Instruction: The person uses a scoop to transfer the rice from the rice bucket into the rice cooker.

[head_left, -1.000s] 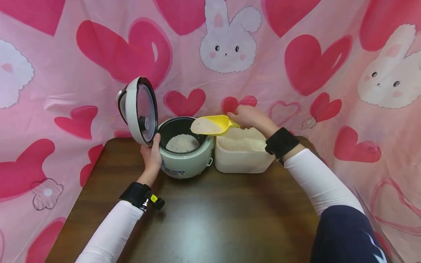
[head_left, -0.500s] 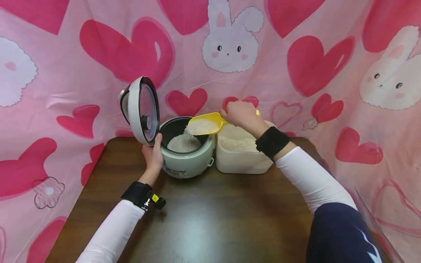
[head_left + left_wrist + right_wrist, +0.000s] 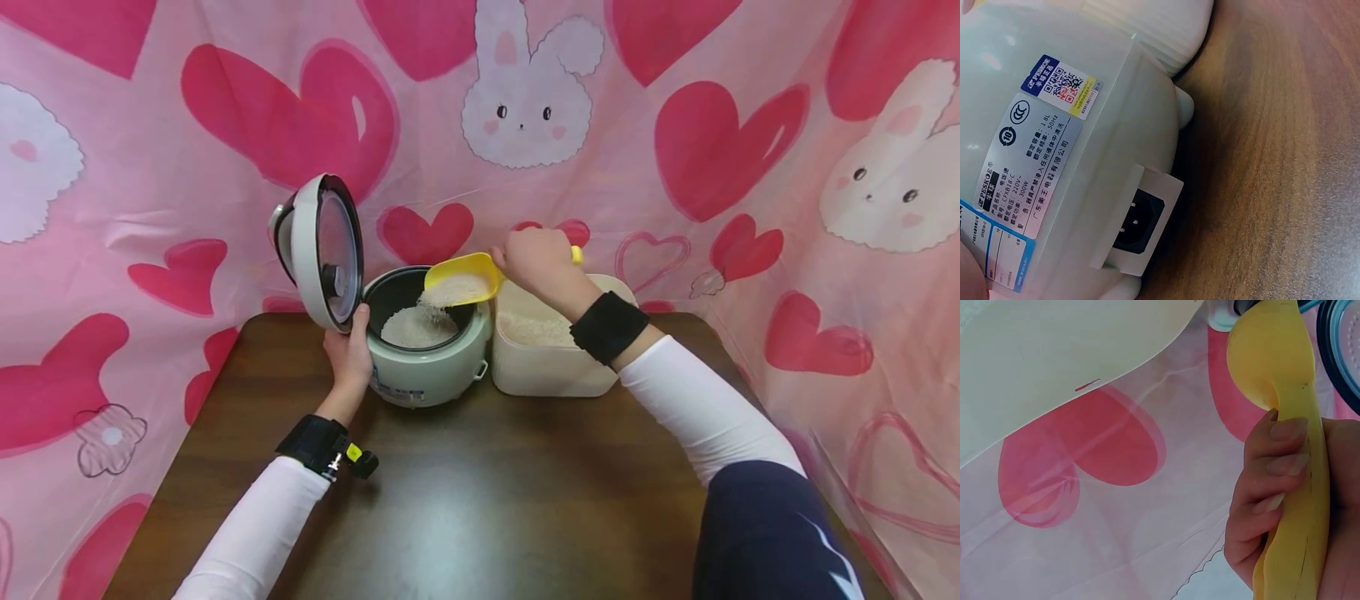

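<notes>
Right fingers [image 3: 1266, 470] in a close curl around the yellow scoop [image 3: 1297, 394]

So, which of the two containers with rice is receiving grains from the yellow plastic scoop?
The round, pale green rice cooker with the raised lid: grains spill from the scoop into it. The cream rectangular bin stands to its right.
</notes>
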Demonstrator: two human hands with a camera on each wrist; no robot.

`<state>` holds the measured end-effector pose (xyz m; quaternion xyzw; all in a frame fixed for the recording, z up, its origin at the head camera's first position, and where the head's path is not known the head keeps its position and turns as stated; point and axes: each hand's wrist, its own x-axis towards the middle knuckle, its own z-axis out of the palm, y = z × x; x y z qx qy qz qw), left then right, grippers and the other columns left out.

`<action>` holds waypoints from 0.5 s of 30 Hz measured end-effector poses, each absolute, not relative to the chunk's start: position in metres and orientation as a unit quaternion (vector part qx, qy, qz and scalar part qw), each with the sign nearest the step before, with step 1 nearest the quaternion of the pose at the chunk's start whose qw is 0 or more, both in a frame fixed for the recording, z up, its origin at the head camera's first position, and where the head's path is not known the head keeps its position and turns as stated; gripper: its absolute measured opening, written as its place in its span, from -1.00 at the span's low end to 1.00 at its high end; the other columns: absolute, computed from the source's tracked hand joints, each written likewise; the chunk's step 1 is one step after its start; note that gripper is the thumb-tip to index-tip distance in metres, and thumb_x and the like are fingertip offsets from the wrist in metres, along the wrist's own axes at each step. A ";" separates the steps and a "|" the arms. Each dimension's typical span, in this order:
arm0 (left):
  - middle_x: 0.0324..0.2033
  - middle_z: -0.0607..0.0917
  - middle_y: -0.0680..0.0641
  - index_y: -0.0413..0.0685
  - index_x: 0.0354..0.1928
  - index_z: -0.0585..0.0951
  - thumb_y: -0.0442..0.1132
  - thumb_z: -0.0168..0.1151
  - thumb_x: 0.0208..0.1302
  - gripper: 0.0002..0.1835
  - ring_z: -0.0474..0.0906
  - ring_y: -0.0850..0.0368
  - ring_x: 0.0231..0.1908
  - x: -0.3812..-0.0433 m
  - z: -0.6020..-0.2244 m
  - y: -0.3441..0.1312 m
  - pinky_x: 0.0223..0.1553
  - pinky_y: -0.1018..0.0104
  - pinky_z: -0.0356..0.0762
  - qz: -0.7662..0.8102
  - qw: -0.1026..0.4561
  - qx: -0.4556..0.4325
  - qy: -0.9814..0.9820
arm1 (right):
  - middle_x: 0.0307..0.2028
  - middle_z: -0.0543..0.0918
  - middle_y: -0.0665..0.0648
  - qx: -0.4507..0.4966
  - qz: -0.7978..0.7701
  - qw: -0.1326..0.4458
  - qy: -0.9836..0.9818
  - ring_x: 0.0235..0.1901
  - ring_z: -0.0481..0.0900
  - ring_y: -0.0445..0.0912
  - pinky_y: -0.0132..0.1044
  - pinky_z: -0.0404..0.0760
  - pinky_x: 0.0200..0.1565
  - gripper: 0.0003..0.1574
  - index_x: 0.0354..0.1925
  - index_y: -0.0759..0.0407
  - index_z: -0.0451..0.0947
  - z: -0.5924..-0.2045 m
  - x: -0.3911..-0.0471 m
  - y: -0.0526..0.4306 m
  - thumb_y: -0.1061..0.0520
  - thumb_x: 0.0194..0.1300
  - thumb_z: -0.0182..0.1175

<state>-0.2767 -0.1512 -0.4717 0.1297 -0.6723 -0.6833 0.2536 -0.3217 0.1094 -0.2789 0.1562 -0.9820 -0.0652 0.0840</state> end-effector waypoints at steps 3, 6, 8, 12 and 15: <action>0.31 0.59 -0.17 -0.19 0.38 0.48 0.06 0.17 0.50 -0.40 0.43 -0.03 0.27 -0.277 -0.472 -0.152 0.46 0.04 0.25 -0.683 0.253 0.126 -0.674 | -0.51 0.59 0.21 0.161 -0.072 0.100 -0.979 -0.41 0.61 0.17 0.00 0.70 -0.33 -0.34 -0.52 0.20 0.59 -0.280 -0.322 0.107 -0.19 0.57 -0.03; 0.33 0.57 -0.15 -0.19 0.40 0.46 0.06 0.15 0.51 -0.40 0.41 -0.02 0.29 -0.276 -0.472 -0.153 0.48 0.03 0.22 -0.686 0.249 0.122 -0.673 | -0.51 0.60 0.21 0.165 -0.075 0.109 -0.977 -0.40 0.62 0.19 0.02 0.70 -0.32 -0.33 -0.53 0.20 0.58 -0.281 -0.321 0.104 -0.19 0.58 -0.03; 0.32 0.58 -0.16 -0.20 0.39 0.47 0.05 0.15 0.51 -0.40 0.41 -0.02 0.29 -0.276 -0.472 -0.154 0.48 0.03 0.22 -0.685 0.249 0.121 -0.674 | -0.52 0.60 0.21 0.168 -0.077 0.111 -0.977 -0.40 0.63 0.19 0.02 0.70 -0.31 -0.34 -0.52 0.19 0.58 -0.282 -0.321 0.102 -0.19 0.58 -0.04; 0.30 0.60 -0.17 -0.20 0.37 0.49 0.05 0.16 0.51 -0.41 0.44 -0.01 0.25 -0.276 -0.473 -0.154 0.46 0.04 0.24 -0.683 0.250 0.122 -0.675 | -0.56 0.55 0.18 0.176 -0.078 0.109 -0.975 -0.41 0.62 0.16 -0.02 0.68 -0.33 -0.33 -0.56 0.17 0.55 -0.282 -0.318 0.099 -0.19 0.59 -0.05; 0.27 0.62 -0.18 -0.22 0.35 0.51 0.05 0.17 0.50 -0.42 0.46 -0.02 0.22 -0.276 -0.472 -0.152 0.43 0.05 0.27 -0.683 0.253 0.123 -0.674 | -0.61 0.50 0.14 0.187 -0.074 0.107 -0.974 -0.44 0.58 0.12 -0.07 0.67 -0.35 -0.32 -0.60 0.14 0.50 -0.281 -0.316 0.098 -0.20 0.58 -0.04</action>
